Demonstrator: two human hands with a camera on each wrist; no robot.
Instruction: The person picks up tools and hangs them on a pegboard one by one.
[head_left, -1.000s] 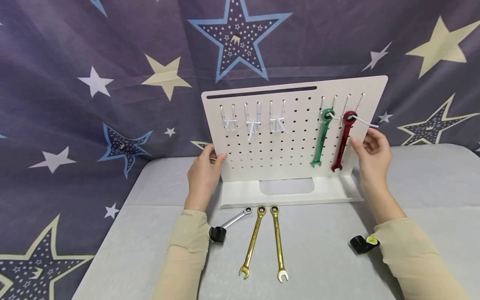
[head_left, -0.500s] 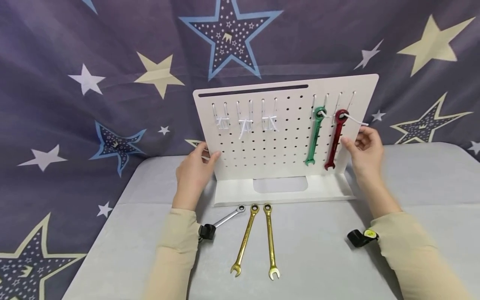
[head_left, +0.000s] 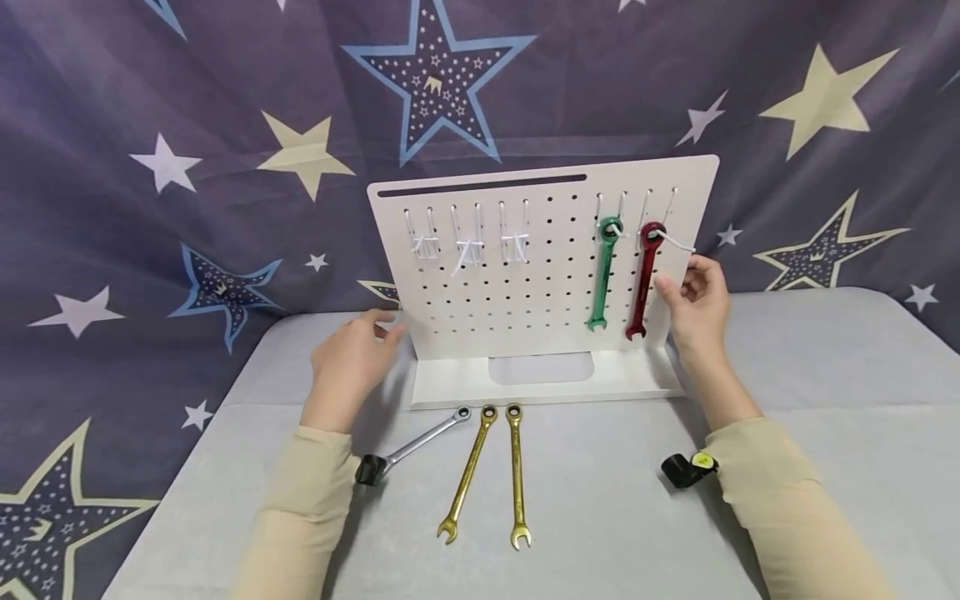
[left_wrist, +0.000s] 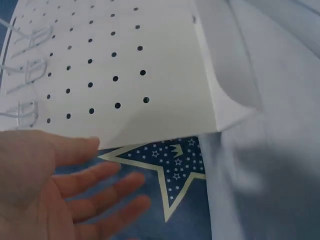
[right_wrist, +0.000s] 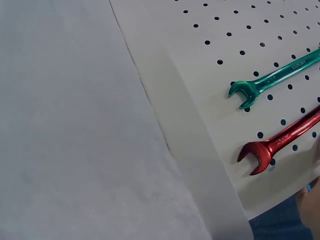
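Observation:
A white pegboard (head_left: 517,292) stands upright on its base. My right hand (head_left: 699,308) grips its right edge, thumb on the front face, fingers behind. At the left edge my left hand (head_left: 351,358) is off the board with relaxed fingers; in the left wrist view this hand (left_wrist: 75,185) shows its fingers spread beside the edge, holding nothing. A green wrench (head_left: 603,279) and a red wrench (head_left: 643,279) hang by their ring ends on hooks at the right. The right wrist view shows the green wrench's (right_wrist: 275,77) and red wrench's (right_wrist: 287,139) open ends.
On the grey table (head_left: 600,483) before the base lie a silver wrench (head_left: 423,442), a gold wrench (head_left: 467,479) and a second gold wrench (head_left: 517,483). White hooks (head_left: 468,246) without tools sit at the board's upper left. A star-patterned cloth (head_left: 225,83) hangs behind.
My left hand has let go of the board's left edge and moved a little left. The right hand keeps its grip on the right edge. The head view has shifted slightly.

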